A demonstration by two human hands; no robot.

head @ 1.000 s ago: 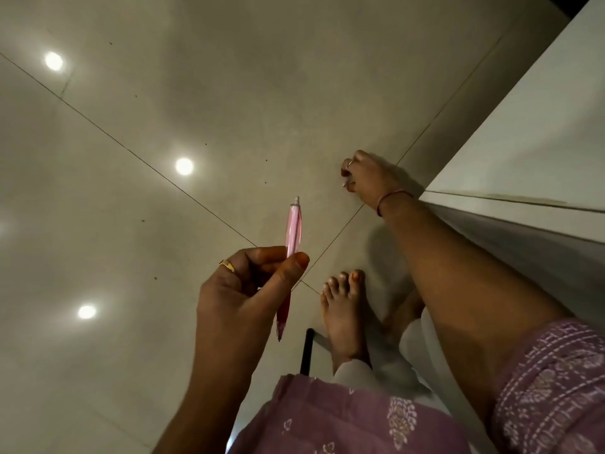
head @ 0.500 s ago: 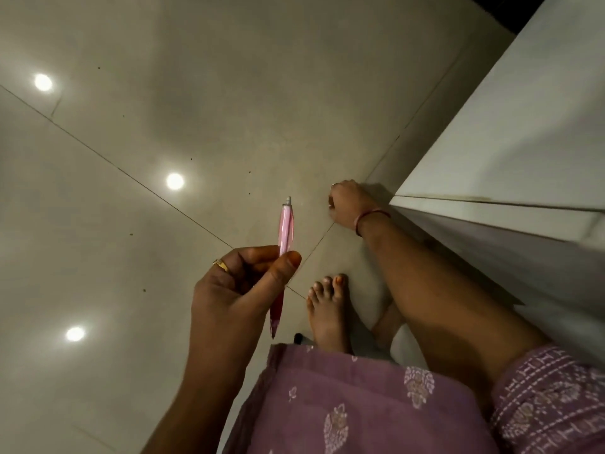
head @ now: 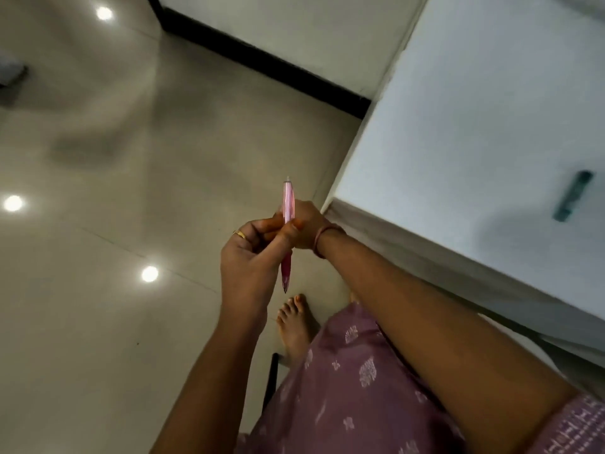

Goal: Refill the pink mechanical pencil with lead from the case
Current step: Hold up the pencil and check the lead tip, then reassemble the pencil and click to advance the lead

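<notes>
No brand or writing can be read on anything here. A blurred teal object (head: 573,195) lies on the white table (head: 458,158) at far right; whether it is the lead case cannot be told. The pink mechanical pencil (head: 287,224) stands nearly upright in mid-scene over the tiled floor (head: 98,322), tip down, its middle hidden by fingers. The left hand (head: 250,260), wearing a gold ring (head: 240,233), grips the barrel between thumb and curled fingers. The right hand (head: 306,227) sits just behind the pencil, mostly hidden, so its fingers' state cannot be told. A bare foot (head: 296,326) shows below.
</notes>
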